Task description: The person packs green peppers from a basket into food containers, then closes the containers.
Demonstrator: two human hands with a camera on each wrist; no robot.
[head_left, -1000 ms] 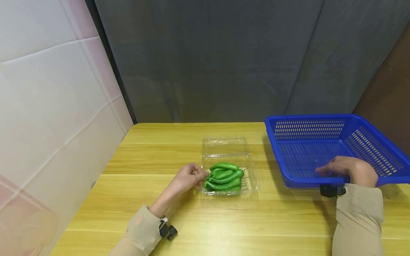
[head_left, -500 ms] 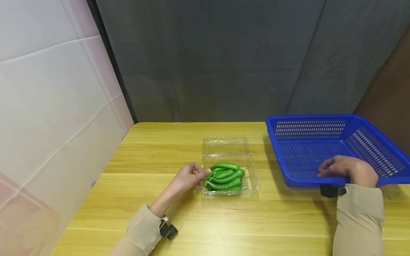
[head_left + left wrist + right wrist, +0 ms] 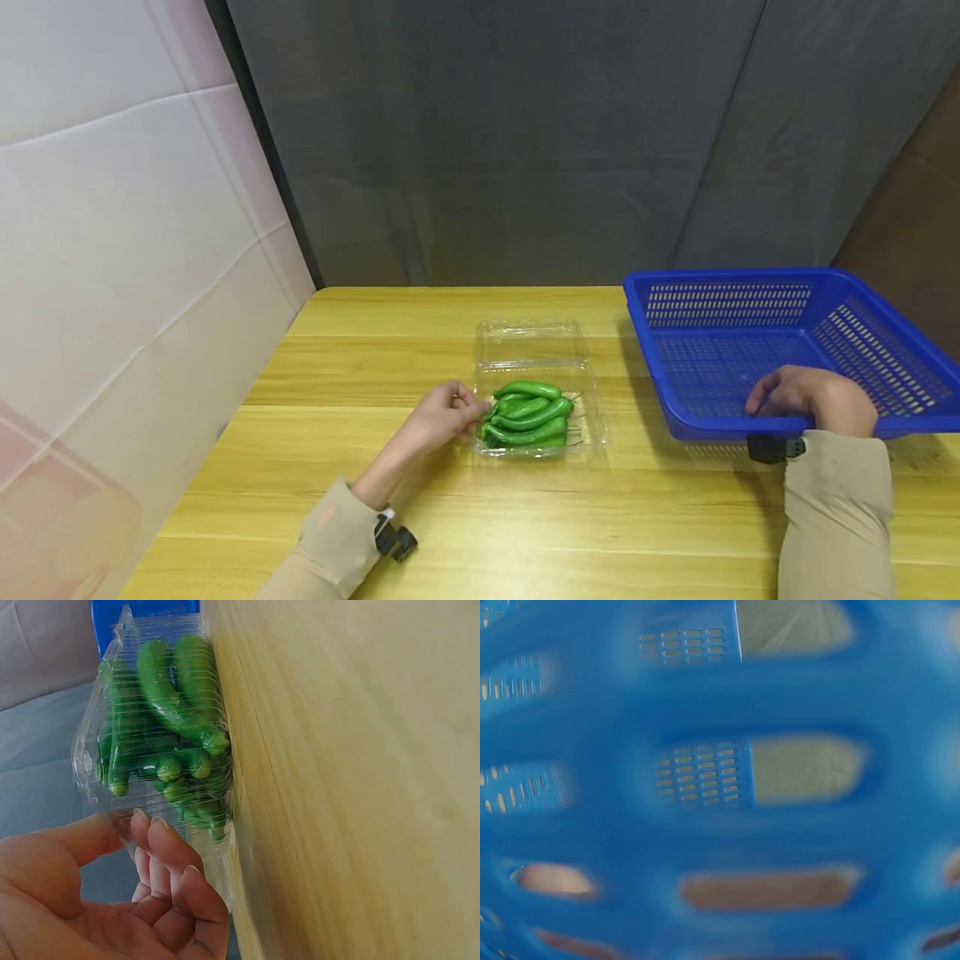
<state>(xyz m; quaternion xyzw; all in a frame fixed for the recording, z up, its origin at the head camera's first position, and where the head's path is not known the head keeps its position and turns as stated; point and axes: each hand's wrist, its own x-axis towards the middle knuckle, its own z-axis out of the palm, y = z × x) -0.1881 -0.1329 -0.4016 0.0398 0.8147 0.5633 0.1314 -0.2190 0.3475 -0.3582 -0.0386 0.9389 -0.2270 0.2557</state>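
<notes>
In the head view, green chili peppers (image 3: 531, 421) lie heaped in an opened clear plastic clamshell box (image 3: 592, 425), its lid (image 3: 531, 343) folded back. My left hand (image 3: 442, 415) pinches the left wall of the box between thumb and fingers; the left wrist view shows this hand (image 3: 142, 892) close up at the box edge. My right hand (image 3: 813, 396) reaches over the near rim of a blue plastic basket (image 3: 731, 427), fingers bent downward inside it. The near wall and the hand hide what lies under those fingers, and I cannot tell whether they hold anything.
The basket stands at the right of the wooden table (image 3: 360, 350), its slotted wall (image 3: 615, 840) filling the right wrist view. A dark grey curtain (image 3: 480, 142) hangs behind the table, and a pale sheet (image 3: 135, 250) along the left.
My right hand's fingers have drawn in and bent more inside the basket, shifting slightly right. My left hand keeps its grip on the box.
</notes>
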